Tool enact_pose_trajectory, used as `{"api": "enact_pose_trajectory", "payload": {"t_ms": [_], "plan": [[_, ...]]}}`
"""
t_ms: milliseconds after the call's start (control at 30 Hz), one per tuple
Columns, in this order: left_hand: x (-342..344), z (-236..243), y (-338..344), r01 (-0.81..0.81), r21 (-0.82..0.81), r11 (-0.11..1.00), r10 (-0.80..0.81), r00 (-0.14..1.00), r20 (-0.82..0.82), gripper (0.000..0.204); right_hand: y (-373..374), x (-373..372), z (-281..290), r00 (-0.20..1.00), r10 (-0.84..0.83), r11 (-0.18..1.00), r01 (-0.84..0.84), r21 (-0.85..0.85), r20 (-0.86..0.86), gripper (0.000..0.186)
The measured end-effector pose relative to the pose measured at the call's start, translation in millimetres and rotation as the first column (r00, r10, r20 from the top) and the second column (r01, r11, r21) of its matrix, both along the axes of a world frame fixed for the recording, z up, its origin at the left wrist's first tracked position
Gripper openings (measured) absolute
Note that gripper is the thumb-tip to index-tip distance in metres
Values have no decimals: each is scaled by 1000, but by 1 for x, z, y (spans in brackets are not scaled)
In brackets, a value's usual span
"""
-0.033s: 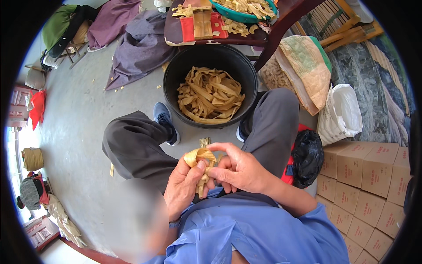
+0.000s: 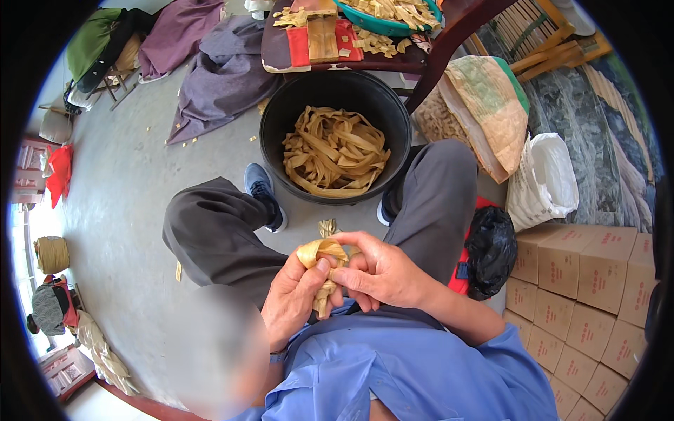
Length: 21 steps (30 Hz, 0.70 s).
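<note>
A glossy tan strip (image 2: 317,251), folded into a loop at its top, is between my two hands above my lap. My left hand (image 2: 293,291) pinches its left side, the thumb lying across the front. From the other side my right hand (image 2: 385,272) pinches the strip just under the loop, thumb and fingers meeting there. Below the fingers hangs a bunched lower end (image 2: 323,303). A twisted piece of similar material (image 2: 327,226) shows just beyond the hands. What the strip is made of I cannot make out.
Between my feet stands a black tub (image 2: 267,144) with many loose tan strips (image 2: 335,151). Behind it, a dark red chair (image 2: 277,52) bears a teal basin (image 2: 390,28) of cut pieces. On the right are a white sack (image 2: 544,186), a black plastic bag (image 2: 491,252) and stacked cartons (image 2: 572,281).
Both hands keep their hold on the looped strip. My right fingers have drawn slightly closer in around it, and the loop looks a little flatter.
</note>
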<state>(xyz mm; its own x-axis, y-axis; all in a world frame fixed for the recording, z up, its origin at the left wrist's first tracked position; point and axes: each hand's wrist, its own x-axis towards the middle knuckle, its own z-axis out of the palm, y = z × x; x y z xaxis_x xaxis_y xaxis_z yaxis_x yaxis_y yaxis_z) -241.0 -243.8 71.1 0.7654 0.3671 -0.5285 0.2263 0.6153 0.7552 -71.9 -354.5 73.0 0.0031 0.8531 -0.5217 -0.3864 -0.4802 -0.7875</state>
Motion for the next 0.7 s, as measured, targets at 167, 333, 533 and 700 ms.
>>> {"api": "enact_pose_trajectory", "payload": {"t_ms": [167, 333, 533, 700], "plan": [[-7, -13, 2, 98, -208, 973, -50, 974, 222, 35, -3, -6, -19, 984, -36, 996, 49, 69, -175, 24], [-4, -27, -11, 14, -448, 894, 182, 902, 391, 46, 3, -15, -21, 983, -164, 975, 174, 136, -80, 20], [-5, -18, -14, -99, -562, 821, 396, 809, 435, 46, 0, -8, -16, 991, -63, 970, 88, 228, -114, 25], [-7, -18, -12, -169, -348, 922, 294, 890, 347, 35, -5, -5, -21, 994, -83, 928, 50, 369, 76, 25]]}}
